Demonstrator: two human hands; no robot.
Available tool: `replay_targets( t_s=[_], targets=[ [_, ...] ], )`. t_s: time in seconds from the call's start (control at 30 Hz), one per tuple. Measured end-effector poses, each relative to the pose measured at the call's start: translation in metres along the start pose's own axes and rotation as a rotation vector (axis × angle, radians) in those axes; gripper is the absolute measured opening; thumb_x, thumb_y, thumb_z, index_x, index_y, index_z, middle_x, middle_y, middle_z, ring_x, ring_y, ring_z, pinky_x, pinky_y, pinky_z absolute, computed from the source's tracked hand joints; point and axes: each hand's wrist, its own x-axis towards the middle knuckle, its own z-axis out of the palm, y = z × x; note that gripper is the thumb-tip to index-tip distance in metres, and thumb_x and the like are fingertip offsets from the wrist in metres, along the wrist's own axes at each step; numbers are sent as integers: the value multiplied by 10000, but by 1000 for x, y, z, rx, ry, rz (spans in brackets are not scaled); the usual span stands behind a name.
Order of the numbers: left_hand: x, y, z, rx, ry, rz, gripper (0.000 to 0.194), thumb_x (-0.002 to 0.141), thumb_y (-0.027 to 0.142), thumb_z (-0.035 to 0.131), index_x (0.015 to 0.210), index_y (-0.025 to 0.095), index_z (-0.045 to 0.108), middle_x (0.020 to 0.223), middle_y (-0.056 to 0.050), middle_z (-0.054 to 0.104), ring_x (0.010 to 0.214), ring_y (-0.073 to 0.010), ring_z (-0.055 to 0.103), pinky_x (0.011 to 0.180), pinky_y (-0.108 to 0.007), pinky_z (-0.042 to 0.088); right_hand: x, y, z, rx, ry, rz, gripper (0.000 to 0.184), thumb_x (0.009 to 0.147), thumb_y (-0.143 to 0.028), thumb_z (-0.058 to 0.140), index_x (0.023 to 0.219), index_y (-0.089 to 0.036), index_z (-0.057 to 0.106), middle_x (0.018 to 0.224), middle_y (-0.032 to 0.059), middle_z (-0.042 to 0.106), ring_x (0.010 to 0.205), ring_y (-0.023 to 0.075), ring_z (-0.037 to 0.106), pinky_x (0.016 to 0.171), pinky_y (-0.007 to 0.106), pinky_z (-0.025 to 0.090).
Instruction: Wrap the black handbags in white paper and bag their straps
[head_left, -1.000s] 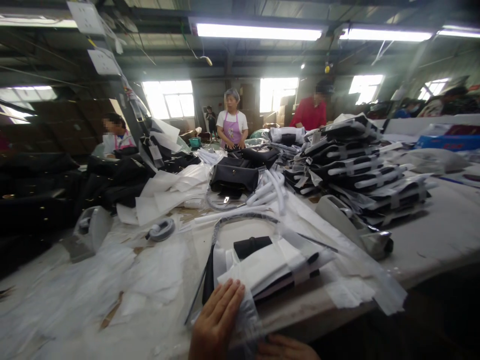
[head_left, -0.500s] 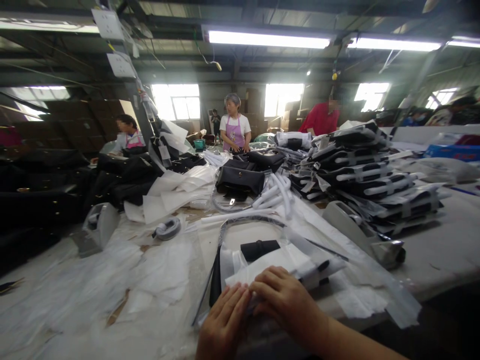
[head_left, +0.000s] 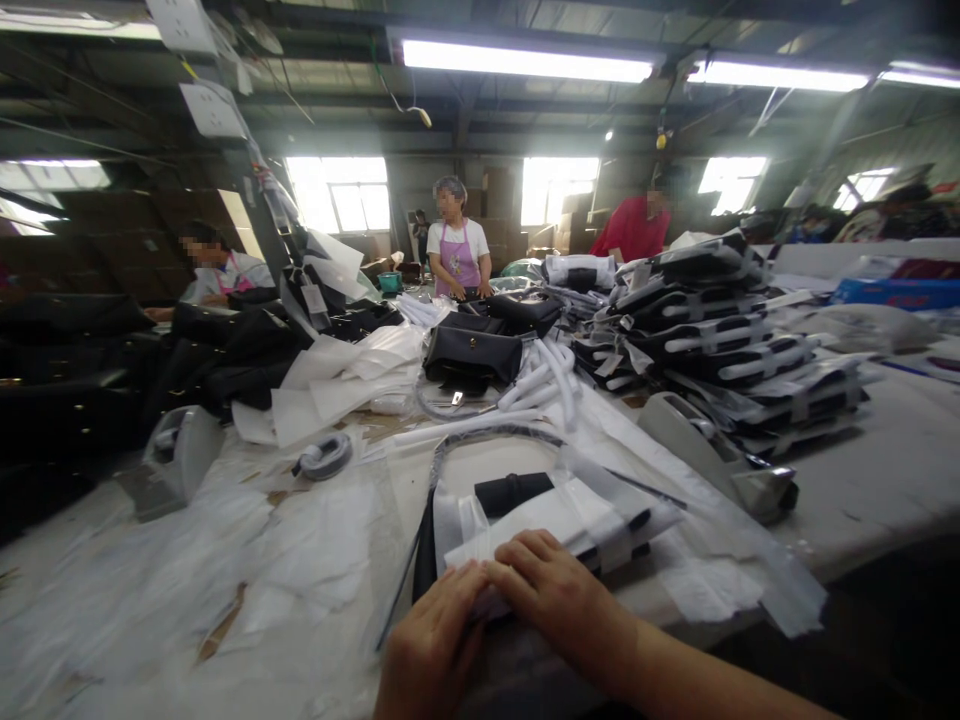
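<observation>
A black handbag (head_left: 424, 565) lies on the table before me, partly wrapped in white paper (head_left: 540, 520), and a plastic-sleeved strap (head_left: 495, 432) loops behind it. At the near edge of the wrap, my left hand (head_left: 435, 635) has its fingers bent over the paper. Touching it at the fingertips, my right hand (head_left: 559, 600) curls its fingers over the same paper edge. Both hands are closed on the wrap, and their thumbs are mostly hidden. A black rolled piece (head_left: 514, 492) shows above the paper.
Tape dispensers stand left (head_left: 180, 450) and right (head_left: 705, 455). A grey coiled strap (head_left: 326, 456) lies between loose white sheets. Beyond are another black handbag (head_left: 472, 350), white foam tubes (head_left: 544, 385) and a stack of wrapped bags (head_left: 735, 345). Co-workers are at the far side.
The view has shifted a little, so the scene sits further left and higher. My left fingers are bent more, and both hands stay at the paper's near edge.
</observation>
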Motion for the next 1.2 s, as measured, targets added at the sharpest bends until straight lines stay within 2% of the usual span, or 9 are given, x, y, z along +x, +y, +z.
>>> replay_targets(
  t_s=[0.13,0.33,0.5,0.6,0.83,0.93,1.03,1.13,1.2],
  targets=[
    [2,-4,2,33,12,56,312,966,129,393,1172,141,627,1081,-50,767,1026,-115,713,996,-207,497,-3,2,2,27,-29,12,107,974,-196,583,1077,-187,609,972,46,657,863,209,565,792,343,476],
    [-8,-2,7,19,27,127,270,981,109,438,1134,137,659,1154,-38,746,1195,-143,635,1073,-288,480,-17,4,7,125,92,26,220,1047,-214,420,975,-181,625,904,43,658,823,190,564,768,317,495],
    [-19,2,10,63,7,143,282,990,121,445,1164,140,666,1240,-51,708,1319,-191,538,1119,-356,453,-29,4,3,194,137,-10,255,1056,-214,408,1188,-154,618,1028,69,694,977,195,589,902,328,523],
    [-21,1,9,82,-16,188,311,1000,113,412,1186,125,660,1262,-67,696,1335,-193,522,1152,-381,417,-34,2,5,171,200,-7,221,1031,-184,469,1172,-155,637,996,64,711,917,194,600,846,339,546],
    [-17,3,0,85,-67,203,333,1011,128,390,1200,160,663,1222,-44,713,1324,-151,528,1188,-338,349,-31,1,9,130,244,-27,214,1031,-203,475,1092,-151,674,952,60,733,864,176,624,808,334,569],
    [-11,8,-2,29,-31,161,326,1015,138,388,1123,171,694,1137,-17,741,1239,-121,595,1178,-316,357,-42,1,3,78,225,-58,267,1042,-192,438,1172,-139,665,1045,74,744,1002,186,644,958,364,550],
    [-7,12,-2,-13,-22,130,311,1007,127,405,1097,164,701,1105,-18,745,1215,-117,609,1163,-305,373,-71,-5,0,-16,95,-142,345,1029,-142,422,1322,-151,604,1302,70,673,1285,215,543,1150,430,415],
    [-8,13,-1,-31,-27,106,316,1000,102,406,1121,156,693,1112,-30,739,1228,-120,596,1166,-315,369,-100,-15,9,-81,-3,-182,395,1009,-129,445,1375,-205,573,1454,36,561,1414,243,414,1172,453,383],
    [-10,13,-1,-33,-35,101,314,993,89,414,1137,149,686,1123,-40,734,1243,-129,584,1169,-329,370,-108,-20,19,-64,9,-181,383,1004,-120,462,1355,-207,589,1439,46,575,1404,247,432,1155,458,403]
  ],
)
